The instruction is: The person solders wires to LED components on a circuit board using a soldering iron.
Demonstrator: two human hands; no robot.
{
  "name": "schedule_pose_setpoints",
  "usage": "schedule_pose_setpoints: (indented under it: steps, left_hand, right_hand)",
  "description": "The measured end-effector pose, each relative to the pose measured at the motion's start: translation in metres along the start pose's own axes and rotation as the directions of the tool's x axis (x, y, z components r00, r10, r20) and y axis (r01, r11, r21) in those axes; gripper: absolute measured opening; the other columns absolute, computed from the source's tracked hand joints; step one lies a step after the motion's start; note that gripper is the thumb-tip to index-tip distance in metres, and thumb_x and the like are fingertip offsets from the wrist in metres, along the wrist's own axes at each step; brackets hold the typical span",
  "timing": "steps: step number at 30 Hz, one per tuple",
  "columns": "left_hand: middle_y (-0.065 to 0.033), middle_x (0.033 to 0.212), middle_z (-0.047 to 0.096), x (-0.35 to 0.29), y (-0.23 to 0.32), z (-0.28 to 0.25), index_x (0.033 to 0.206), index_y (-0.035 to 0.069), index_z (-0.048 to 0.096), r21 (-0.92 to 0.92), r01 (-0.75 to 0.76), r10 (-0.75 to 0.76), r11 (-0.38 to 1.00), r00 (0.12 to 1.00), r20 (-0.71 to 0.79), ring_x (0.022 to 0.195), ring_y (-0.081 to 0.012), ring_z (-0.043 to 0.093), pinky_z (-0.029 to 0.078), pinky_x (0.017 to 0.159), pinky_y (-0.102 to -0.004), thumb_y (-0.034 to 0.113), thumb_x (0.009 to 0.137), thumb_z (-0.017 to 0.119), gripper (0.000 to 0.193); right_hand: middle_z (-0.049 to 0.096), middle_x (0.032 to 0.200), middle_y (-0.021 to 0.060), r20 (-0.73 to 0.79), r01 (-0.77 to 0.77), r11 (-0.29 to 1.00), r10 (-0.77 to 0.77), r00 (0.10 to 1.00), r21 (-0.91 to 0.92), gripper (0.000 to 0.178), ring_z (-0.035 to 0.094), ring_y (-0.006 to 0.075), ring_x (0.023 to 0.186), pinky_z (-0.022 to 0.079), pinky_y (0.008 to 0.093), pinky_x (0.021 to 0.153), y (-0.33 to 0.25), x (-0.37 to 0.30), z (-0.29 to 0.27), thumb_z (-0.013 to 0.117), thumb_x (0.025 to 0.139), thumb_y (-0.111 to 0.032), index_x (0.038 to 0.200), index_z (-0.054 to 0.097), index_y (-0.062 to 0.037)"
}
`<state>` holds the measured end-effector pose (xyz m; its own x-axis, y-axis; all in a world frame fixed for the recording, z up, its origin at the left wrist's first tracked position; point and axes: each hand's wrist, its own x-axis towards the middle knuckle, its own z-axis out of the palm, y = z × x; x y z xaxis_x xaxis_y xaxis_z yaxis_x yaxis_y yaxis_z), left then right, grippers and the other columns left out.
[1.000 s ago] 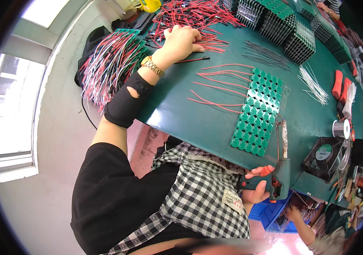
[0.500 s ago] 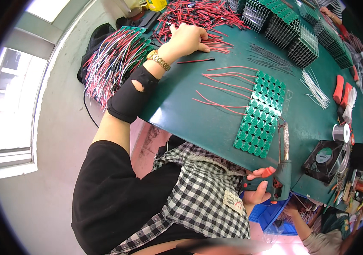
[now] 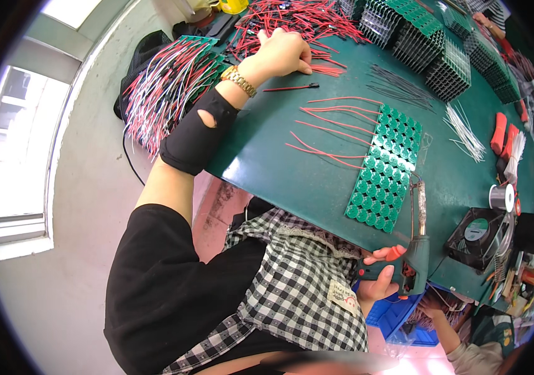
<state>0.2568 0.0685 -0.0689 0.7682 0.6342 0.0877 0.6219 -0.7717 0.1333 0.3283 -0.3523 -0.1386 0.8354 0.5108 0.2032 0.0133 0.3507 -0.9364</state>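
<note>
My left hand [image 3: 281,55] reaches over the near edge of a heap of red wires [image 3: 323,19]. Its fingers are curled down onto the wires, and whatever they pinch is hidden beneath the hand. My right hand [image 3: 376,284] is closed round the handle of a green soldering gun [image 3: 414,265] by the table's front edge. The gun's metal tip points up beside a green circuit board panel [image 3: 382,178] of many small round boards. Several red wires [image 3: 336,130] run left from the panel's left edge. One loose red wire [image 3: 289,88] with a black end lies below my left hand.
Stacked green boards [image 3: 414,34] stand at the back. Dark wires [image 3: 398,84] and white wires [image 3: 464,134] lie right of centre. Red-handled pliers [image 3: 499,134], a solder spool [image 3: 501,196] and a fan [image 3: 476,234] sit rightward. Wired boards [image 3: 167,94] pile up left. A co-worker's hand [image 3: 429,306] shows lower right.
My left hand has shifted very slightly to the right over the red wires, and the view has moved a little. My right hand and the soldering gun stay in place.
</note>
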Motion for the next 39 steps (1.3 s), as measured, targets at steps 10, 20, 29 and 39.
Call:
schedule_pose_setpoints:
  steps: [10, 20, 29, 39]
  left_hand:
    - [-0.0111, 0.091, 0.054, -0.013, 0.003, 0.02, 0.094, 0.003, 0.053, 0.459, -0.356, 0.389, 0.814, 0.921, 0.024, 0.093, -0.0305, 0.05, 0.027, 0.095, -0.0659, 0.017, 0.086, 0.052, 0.016]
    - [-0.0106, 0.08, 0.057, 0.01, -0.017, 0.0, 0.101, 0.002, 0.043, -0.244, -0.308, 0.32, 0.919, 0.947, 0.007, 0.082, -0.0257, 0.055, 0.044, 0.083, -0.0408, 0.014, 0.091, 0.045, 0.016]
    - [-0.0143, 0.085, 0.057, 0.05, 0.017, -0.007, 0.094, 0.003, 0.057, -0.107, -0.714, 0.684, 0.692, 0.695, -0.221, 0.083, -0.0306, 0.056, 0.046, 0.074, -0.0384, 0.012, 0.089, 0.051, 0.012]
    - [-0.0172, 0.083, 0.063, 0.098, 0.05, -0.083, 0.088, 0.002, 0.06, 0.439, -0.669, 0.6, 0.6, 0.739, 0.306, 0.083, -0.0354, 0.061, 0.048, 0.072, -0.0434, 0.018, 0.085, 0.053, 0.018]
  right_hand:
    - [0.053, 0.083, 0.017, 0.014, -0.011, 1.0, 0.01, 1.0, 0.013, 0.041, 0.052, 0.0183, 0.061, 0.047, 0.0271, 0.059, 0.0, 0.0, -0.005, 0.047, 0.084, -0.019, 0.118, 0.041, 0.0024]
    - [0.056, 0.086, 0.0159, 0.013, -0.012, 1.0, 0.012, 1.0, -0.008, 0.039, 0.054, 0.0165, 0.062, 0.046, 0.0263, 0.06, 0.008, -0.001, -0.006, 0.05, 0.086, -0.018, 0.118, 0.044, 0.0038]
    - [0.057, 0.086, 0.0161, 0.025, -0.005, 0.999, 0.006, 1.0, -0.036, 0.04, 0.056, 0.0164, 0.062, 0.048, 0.0265, 0.06, 0.011, 0.0, -0.007, 0.049, 0.085, -0.017, 0.118, 0.042, 0.0044]
    - [0.057, 0.084, 0.0166, 0.054, -0.007, 1.0, 0.006, 0.999, 0.003, 0.041, 0.056, 0.0172, 0.059, 0.049, 0.0279, 0.058, 0.01, 0.003, -0.004, 0.05, 0.082, -0.016, 0.117, 0.042, 0.0047]
